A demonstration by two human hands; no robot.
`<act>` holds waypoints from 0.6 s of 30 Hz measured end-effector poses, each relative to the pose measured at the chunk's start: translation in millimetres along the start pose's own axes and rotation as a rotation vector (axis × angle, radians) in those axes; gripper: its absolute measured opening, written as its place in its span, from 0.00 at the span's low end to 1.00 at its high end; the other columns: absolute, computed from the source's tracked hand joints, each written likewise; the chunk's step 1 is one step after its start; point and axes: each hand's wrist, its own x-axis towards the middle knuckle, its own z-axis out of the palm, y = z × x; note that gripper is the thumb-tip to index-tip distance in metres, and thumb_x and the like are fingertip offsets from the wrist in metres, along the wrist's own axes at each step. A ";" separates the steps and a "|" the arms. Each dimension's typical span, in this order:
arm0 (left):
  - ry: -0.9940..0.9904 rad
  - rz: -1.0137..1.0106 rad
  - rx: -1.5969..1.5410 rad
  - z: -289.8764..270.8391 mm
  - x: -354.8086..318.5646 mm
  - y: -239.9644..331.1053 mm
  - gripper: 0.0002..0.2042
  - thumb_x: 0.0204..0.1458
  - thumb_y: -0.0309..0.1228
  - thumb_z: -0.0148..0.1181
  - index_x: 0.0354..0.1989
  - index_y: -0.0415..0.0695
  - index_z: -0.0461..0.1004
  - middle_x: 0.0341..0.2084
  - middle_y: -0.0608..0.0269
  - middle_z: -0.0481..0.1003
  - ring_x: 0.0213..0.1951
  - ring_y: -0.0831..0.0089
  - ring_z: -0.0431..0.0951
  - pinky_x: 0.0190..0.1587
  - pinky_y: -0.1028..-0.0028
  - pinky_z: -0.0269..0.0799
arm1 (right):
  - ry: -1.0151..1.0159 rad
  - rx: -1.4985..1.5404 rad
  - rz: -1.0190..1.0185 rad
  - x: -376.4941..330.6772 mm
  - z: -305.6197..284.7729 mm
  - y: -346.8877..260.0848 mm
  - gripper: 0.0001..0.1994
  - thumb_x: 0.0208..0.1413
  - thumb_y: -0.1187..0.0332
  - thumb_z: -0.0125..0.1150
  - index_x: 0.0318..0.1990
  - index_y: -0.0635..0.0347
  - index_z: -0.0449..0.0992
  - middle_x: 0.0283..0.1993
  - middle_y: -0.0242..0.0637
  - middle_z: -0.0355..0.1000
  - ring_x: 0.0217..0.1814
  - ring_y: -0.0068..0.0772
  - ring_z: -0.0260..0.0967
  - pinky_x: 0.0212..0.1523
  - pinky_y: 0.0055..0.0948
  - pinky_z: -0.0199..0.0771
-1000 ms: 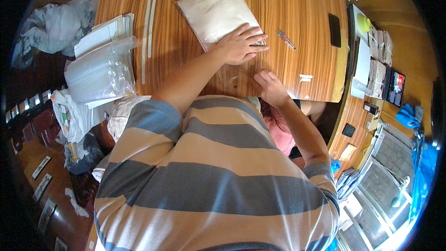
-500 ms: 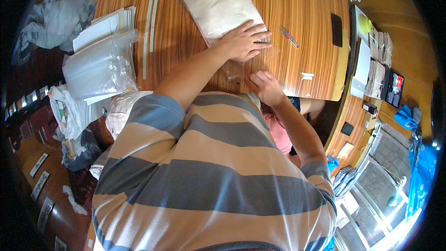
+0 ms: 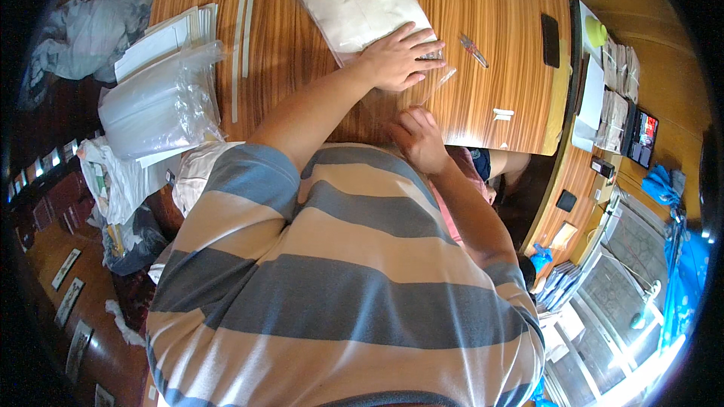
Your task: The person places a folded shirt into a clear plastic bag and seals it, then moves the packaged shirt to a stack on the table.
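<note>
**Where the bag's open flap meets the fingers**

While pinned flat near the front edge of the wooden table (image 3: 498,38), lies slantwise: clear plastic bag (image 3: 362,7) with pale folded cloth inside, long axis running from the far left toward the near right; ends nearest the body in a loose transparent flap (image 3: 434,83); pressed there under the left hand (image 3: 400,60), palm down, fingers spread flat, holding by weight and clasping nothing; sits just below and to the right of that flap, the right hand (image 3: 418,136), fingers curled, tips at the flap's lower edge; cannot tell whether pinching the film or only touching it; nearer to the free end, then, the right hand, with the bag's bulk lying away and up-left from it; farther out, small pen-like tool (image 3: 475,51) just right of the flap; dark phone (image 3: 551,40) beyond; stack of empty clear bags (image 3: 154,102) well apart at left.
</note>
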 end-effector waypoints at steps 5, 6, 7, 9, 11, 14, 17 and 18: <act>-0.020 0.027 -0.009 -1.4 -1.2 -0.4 0.26 0.66 0.48 0.51 0.74 0.70 0.65 0.78 0.69 0.56 0.79 0.62 0.50 0.78 0.44 0.42 | 0.017 -0.028 -0.260 -16.3 -1.7 3.6 0.16 0.51 0.63 0.61 0.45 0.57 0.83 0.53 0.40 0.73 0.61 0.45 0.69 0.67 0.45 0.68; -0.047 0.029 0.015 -3.9 0.2 1.2 0.26 0.66 0.49 0.51 0.74 0.70 0.65 0.78 0.70 0.56 0.79 0.62 0.50 0.78 0.43 0.42 | 0.005 -0.017 -0.251 -16.6 -1.4 2.6 0.16 0.52 0.63 0.61 0.47 0.57 0.83 0.54 0.40 0.73 0.62 0.46 0.69 0.68 0.46 0.67; -0.075 0.031 0.038 -6.3 1.4 2.3 0.26 0.66 0.49 0.51 0.74 0.70 0.65 0.78 0.70 0.55 0.79 0.62 0.50 0.78 0.43 0.41 | -0.007 -0.005 -0.242 -15.9 -0.4 1.1 0.16 0.53 0.63 0.62 0.49 0.57 0.82 0.55 0.40 0.73 0.62 0.46 0.69 0.68 0.46 0.67; -0.070 0.054 -0.028 -10.2 0.2 0.0 0.26 0.65 0.48 0.53 0.73 0.65 0.67 0.78 0.69 0.55 0.79 0.63 0.49 0.79 0.47 0.43 | 0.001 0.025 -0.202 -11.7 1.0 -0.8 0.17 0.55 0.63 0.64 0.52 0.57 0.81 0.56 0.39 0.73 0.62 0.46 0.69 0.68 0.47 0.67; -0.007 0.112 -0.071 -8.8 -2.7 -3.4 0.26 0.66 0.47 0.54 0.72 0.61 0.68 0.77 0.69 0.57 0.79 0.64 0.51 0.79 0.50 0.44 | 0.039 0.063 -0.144 -2.3 0.2 2.7 0.19 0.56 0.62 0.66 0.55 0.56 0.79 0.57 0.39 0.73 0.63 0.47 0.69 0.68 0.47 0.68; 0.165 0.232 0.093 -13.1 -18.7 -7.8 0.25 0.65 0.44 0.57 0.69 0.52 0.71 0.73 0.67 0.65 0.76 0.64 0.58 0.80 0.56 0.48 | 0.074 -0.064 -0.008 9.0 -25.5 27.3 0.22 0.52 0.65 0.74 0.55 0.52 0.79 0.58 0.37 0.75 0.64 0.44 0.70 0.66 0.46 0.68; 0.067 -0.085 -0.109 -28.9 -61.5 -1.7 0.25 0.62 0.44 0.60 0.65 0.49 0.74 0.71 0.63 0.67 0.75 0.61 0.60 0.80 0.52 0.47 | -0.025 -0.093 0.050 -0.5 -48.0 64.2 0.23 0.52 0.66 0.74 0.56 0.54 0.79 0.59 0.37 0.75 0.62 0.46 0.71 0.64 0.45 0.70; 0.057 -0.102 -0.152 -35.8 -79.6 4.2 0.27 0.62 0.46 0.60 0.67 0.48 0.73 0.72 0.63 0.66 0.76 0.61 0.59 0.79 0.51 0.47 | -0.023 -0.094 0.064 -7.4 -49.0 74.8 0.21 0.52 0.65 0.74 0.55 0.54 0.79 0.57 0.37 0.75 0.61 0.45 0.71 0.62 0.44 0.71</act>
